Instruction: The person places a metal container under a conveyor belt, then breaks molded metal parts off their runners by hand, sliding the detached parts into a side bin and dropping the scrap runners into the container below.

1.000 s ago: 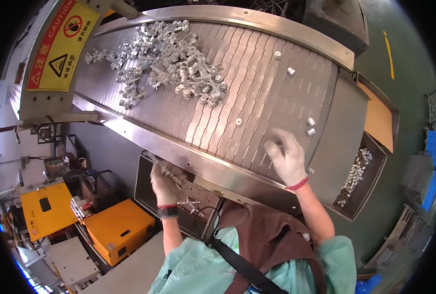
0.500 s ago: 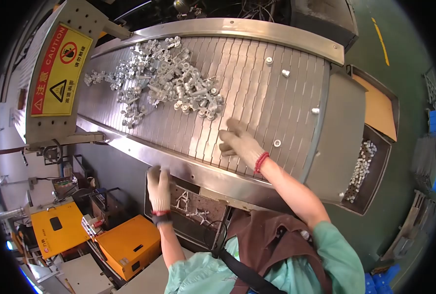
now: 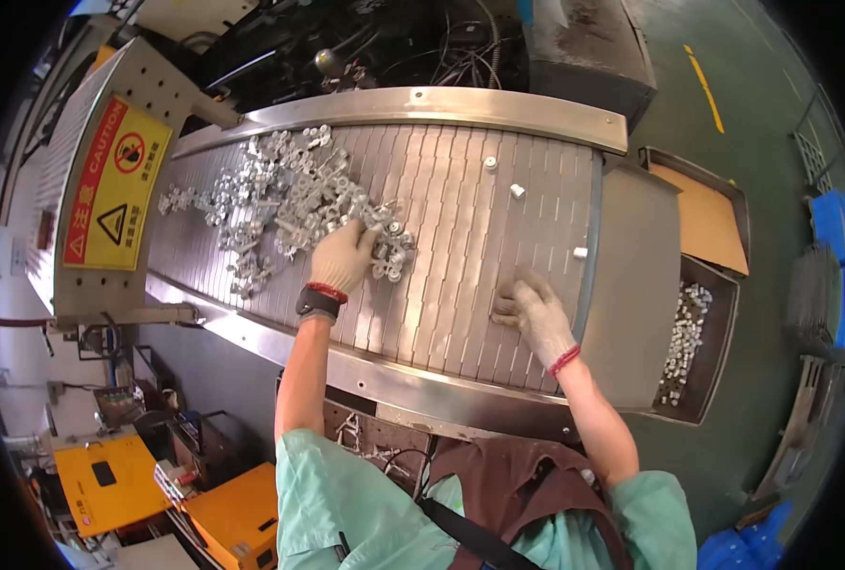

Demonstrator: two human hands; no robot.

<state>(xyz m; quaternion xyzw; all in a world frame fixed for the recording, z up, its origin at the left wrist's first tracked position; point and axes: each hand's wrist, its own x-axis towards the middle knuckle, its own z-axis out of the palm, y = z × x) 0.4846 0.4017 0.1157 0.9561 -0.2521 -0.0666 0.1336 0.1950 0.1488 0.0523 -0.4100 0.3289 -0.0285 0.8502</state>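
Both left hand (image 3: 344, 258) (at metal castings (image 3: 320, 197)) and right hand (image 3: 537, 315) (over slat conveyor (image 3: 449, 228)) have bent fingers; can't tell if gripping. Tangled castings could snag and scatter tbh.

- My left arm (image 3: 302, 385) reaches forward, left hand (image 3: 340, 259) (gloved, like its partner) back upward, fingers (image 3: 349, 231) bent.
- My right arm (image 3: 598, 423) slants inward, right hand (image 3: 539, 318) loosely curled.

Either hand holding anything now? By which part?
Left hand at the pile of metal parts: grip hidden, cannot tell. Right hand over the conveyor belt: nothing held shows, but its palm is hidden.
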